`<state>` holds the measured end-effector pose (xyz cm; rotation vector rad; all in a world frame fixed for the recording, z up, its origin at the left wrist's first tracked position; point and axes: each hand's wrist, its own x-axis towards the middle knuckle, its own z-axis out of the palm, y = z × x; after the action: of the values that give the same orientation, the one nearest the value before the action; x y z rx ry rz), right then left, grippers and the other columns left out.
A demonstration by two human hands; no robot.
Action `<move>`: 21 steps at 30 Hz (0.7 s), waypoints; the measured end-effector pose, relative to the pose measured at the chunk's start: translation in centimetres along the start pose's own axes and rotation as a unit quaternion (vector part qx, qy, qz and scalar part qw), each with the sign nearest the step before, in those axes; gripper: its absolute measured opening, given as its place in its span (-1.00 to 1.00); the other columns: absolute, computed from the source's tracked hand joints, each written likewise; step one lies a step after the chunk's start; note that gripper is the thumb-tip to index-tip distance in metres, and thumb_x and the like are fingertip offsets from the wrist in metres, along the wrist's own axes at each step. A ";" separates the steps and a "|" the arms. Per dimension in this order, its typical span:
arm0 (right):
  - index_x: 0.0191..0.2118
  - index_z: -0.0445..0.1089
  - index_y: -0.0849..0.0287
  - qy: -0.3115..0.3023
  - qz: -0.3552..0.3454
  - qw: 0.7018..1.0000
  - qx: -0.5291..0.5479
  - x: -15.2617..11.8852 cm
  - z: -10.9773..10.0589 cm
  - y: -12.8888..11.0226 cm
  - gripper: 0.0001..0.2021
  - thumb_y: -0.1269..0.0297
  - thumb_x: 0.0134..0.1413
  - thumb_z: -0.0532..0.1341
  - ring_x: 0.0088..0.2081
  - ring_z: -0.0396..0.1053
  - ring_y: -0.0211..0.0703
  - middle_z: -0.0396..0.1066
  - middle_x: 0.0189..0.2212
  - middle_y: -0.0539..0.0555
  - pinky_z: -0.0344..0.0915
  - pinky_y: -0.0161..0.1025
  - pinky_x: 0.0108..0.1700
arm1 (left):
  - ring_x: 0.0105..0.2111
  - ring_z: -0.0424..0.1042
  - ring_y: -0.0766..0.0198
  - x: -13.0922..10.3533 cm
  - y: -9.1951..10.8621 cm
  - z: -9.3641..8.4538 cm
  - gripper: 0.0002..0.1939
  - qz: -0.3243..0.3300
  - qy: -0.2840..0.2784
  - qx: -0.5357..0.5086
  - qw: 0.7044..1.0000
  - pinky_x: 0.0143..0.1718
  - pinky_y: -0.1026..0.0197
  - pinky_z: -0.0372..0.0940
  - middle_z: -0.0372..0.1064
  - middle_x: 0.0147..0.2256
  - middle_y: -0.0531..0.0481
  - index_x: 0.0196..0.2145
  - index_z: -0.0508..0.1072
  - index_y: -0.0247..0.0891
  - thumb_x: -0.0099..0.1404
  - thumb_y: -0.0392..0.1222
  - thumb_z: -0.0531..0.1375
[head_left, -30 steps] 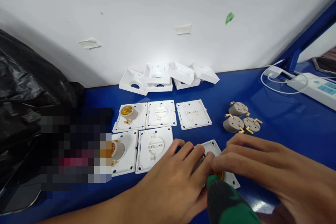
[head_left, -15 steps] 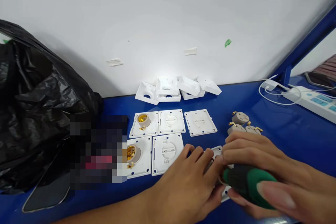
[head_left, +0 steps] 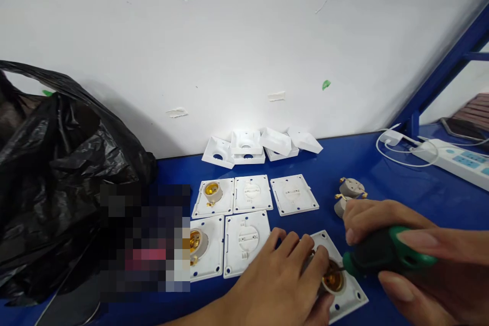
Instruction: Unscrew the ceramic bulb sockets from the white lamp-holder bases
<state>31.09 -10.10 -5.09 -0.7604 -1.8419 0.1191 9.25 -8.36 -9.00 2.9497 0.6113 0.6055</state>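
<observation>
My left hand has its fingers curled round a round lamp socket with a brass-coloured inside. That socket sits on a square white base plate on the blue table. In my right hand is a screwdriver with a green and black handle, tilted so that its shaft points into the socket. The tip is hidden inside. Left of my hands lie other white plates. Two of them carry a lamp socket. Loose ceramic sockets with brass tabs lie beyond my right hand.
White square covers are piled against the wall. A black plastic bag stands at the left, with a phone near it and a blurred-out patch beside it. At the right are a power strip with white cables and another phone.
My right hand has drawn back to the right with the screwdriver, so the socket and plate show more. My left hand still holds the socket. The view has tilted up slightly.
</observation>
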 end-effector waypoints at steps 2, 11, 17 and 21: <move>0.15 0.26 -0.06 0.021 -0.035 0.999 0.033 0.2 0.2 0.3 -0.69 0.23 0.35 0.21 -0.44 0.52 -0.09 0.43 -0.40 -0.01 0.59 -0.14 -0.35 | -0.18 0.49 0.04 0.1 0.0 0.0 -0.65 0.002 0.010 0.000 1.000 -0.09 -0.01 0.32 0.50 -0.13 -0.11 0.15 0.31 -0.34 0.58 -0.04 0.12; -0.03 0.31 0.13 -0.154 -0.078 0.985 0.027 2.9 -2.0 -0.6 -0.78 0.44 0.25 0.27 -0.37 0.52 -0.16 0.49 -0.40 0.02 0.56 -0.23 -0.28 | -0.20 0.49 0.04 0.0 -0.1 -0.1 -0.66 -0.005 0.005 0.013 1.000 -0.11 0.01 0.31 0.53 -0.13 -0.10 0.14 0.34 -0.32 0.57 -0.04 0.12; 0.03 0.47 0.00 -0.118 -0.021 0.993 0.003 3.1 -0.8 -0.7 -0.71 0.23 0.21 0.39 -0.26 0.57 -0.05 0.49 -0.28 0.07 0.60 -0.11 -0.22 | -0.17 0.51 0.04 0.0 -0.2 0.1 -0.64 0.010 0.035 0.026 0.999 -0.05 -0.01 0.30 0.55 -0.10 -0.11 0.17 0.32 -0.34 0.63 -0.02 0.06; 0.06 0.50 -0.01 -0.110 -0.007 0.994 -0.016 3.9 -0.2 -0.9 -0.62 0.10 0.15 0.45 -0.19 0.58 0.01 0.49 -0.22 0.11 0.62 -0.10 -0.21 | -0.17 0.51 0.03 0.1 -0.1 0.1 -0.65 0.003 0.018 0.012 1.000 -0.07 -0.01 0.31 0.54 -0.11 -0.11 0.15 0.32 -0.33 0.61 -0.02 0.09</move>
<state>30.06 -8.72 -1.53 -0.7825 -2.0613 0.1698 9.27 -8.20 -9.07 2.9699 0.6162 0.6584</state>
